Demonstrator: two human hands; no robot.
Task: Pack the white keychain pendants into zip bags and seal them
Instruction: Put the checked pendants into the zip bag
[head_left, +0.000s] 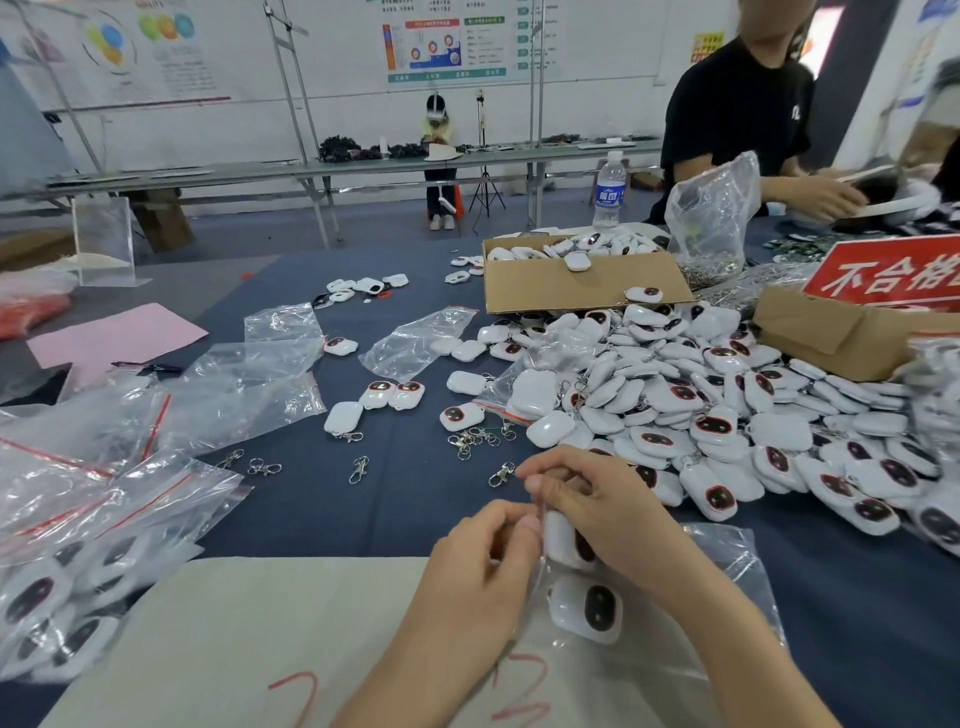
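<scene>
Two white pendants (587, 608) sit inside the zip bag (727, 561) just below the fingers (527, 522). The left hand (483, 566) and right hand (597, 504) both pinch its mouth, probably mid-seal. Filled bags (78, 597) lie far left; a large loose heap (727, 405) remains to the right.

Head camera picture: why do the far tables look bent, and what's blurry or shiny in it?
Head view: the wide lens bows the far table and poles; light is soft and even, shadows faint; the zip bags at left catch white glare; the left hand and right hand, pinching a filled bag, look fairly sharp; the other worker's hand at upper right is smeared.
</scene>
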